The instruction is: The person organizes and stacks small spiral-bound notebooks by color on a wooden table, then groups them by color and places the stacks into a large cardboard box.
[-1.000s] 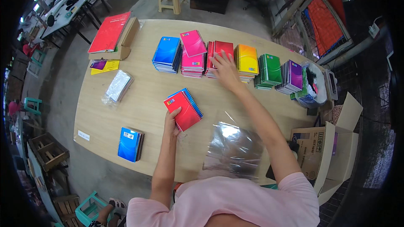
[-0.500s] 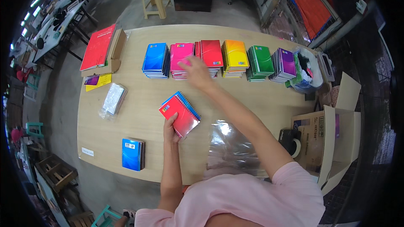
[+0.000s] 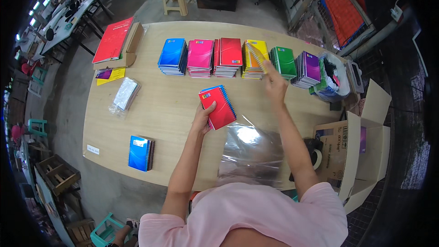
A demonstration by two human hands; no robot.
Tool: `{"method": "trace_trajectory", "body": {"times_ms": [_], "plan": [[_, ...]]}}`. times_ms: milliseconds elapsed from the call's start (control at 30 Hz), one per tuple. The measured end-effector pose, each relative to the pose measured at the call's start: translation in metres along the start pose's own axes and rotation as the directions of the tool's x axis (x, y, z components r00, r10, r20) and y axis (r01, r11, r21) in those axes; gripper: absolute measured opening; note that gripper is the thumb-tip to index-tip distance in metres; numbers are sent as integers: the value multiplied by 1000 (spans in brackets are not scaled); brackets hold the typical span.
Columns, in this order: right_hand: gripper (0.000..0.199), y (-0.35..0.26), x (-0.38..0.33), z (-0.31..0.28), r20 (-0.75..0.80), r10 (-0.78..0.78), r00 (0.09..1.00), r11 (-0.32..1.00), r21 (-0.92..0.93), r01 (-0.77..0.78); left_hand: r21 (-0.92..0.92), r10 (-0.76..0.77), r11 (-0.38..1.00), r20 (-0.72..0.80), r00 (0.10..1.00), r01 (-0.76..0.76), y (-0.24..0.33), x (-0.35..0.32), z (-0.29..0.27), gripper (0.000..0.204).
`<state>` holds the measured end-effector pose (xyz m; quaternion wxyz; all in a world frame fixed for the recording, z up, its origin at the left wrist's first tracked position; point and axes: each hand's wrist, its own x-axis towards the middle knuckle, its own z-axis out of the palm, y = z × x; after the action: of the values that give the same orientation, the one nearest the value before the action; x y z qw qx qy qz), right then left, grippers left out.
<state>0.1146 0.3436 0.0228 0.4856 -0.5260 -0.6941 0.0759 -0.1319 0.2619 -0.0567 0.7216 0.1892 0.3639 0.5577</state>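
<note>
My left hand [image 3: 201, 119] grips a small bundle of spiral notebooks over the middle of the table. A red notebook [image 3: 219, 110] lies on top, with a blue notebook's edge [image 3: 227, 97] showing beneath. In my right hand [image 3: 275, 86] is a yellow notebook [image 3: 256, 56], tilted up above the yellow stack [image 3: 251, 72]. To the left of that stack stand red [image 3: 230, 51], pink [image 3: 200, 55] and blue [image 3: 172, 54] stacks. On its right are green [image 3: 286, 61] and purple [image 3: 309, 66] stacks. My right fingertips are partly hidden.
Clear plastic bags [image 3: 249, 158] lie near me, beside a dark tape dispenser [image 3: 312, 148] and an open carton [image 3: 333, 144]. At left are a blue-topped notebook pile [image 3: 138, 153], a plastic-wrapped bundle [image 3: 125, 94] and a large red book [image 3: 112, 41] on a cardboard box [image 3: 132, 48].
My right hand has moved right, from over the pink stack to the yellow one, and has picked up a yellow notebook. My left hand has shifted right and farther forward with its bundle.
</note>
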Motion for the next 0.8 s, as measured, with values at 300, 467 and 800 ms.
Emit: {"method": "trace_trajectory", "body": {"times_ms": [300, 467, 800], "plan": [[53, -78, -104, -18, 624, -263, 736, 958, 80, 275, -246, -117, 960, 91, 989, 136, -41, -17, 9, 45], [40, 50, -40, -50, 168, 206, 964, 944, -295, -150, -235, -227, 945, 34, 973, 228, -46, -28, 3, 56], [41, 136, 11, -79, 202, 37, 979, 942, -335, 34, -56, -122, 990, 70, 990, 126, -36, -6, 32, 53]]}}
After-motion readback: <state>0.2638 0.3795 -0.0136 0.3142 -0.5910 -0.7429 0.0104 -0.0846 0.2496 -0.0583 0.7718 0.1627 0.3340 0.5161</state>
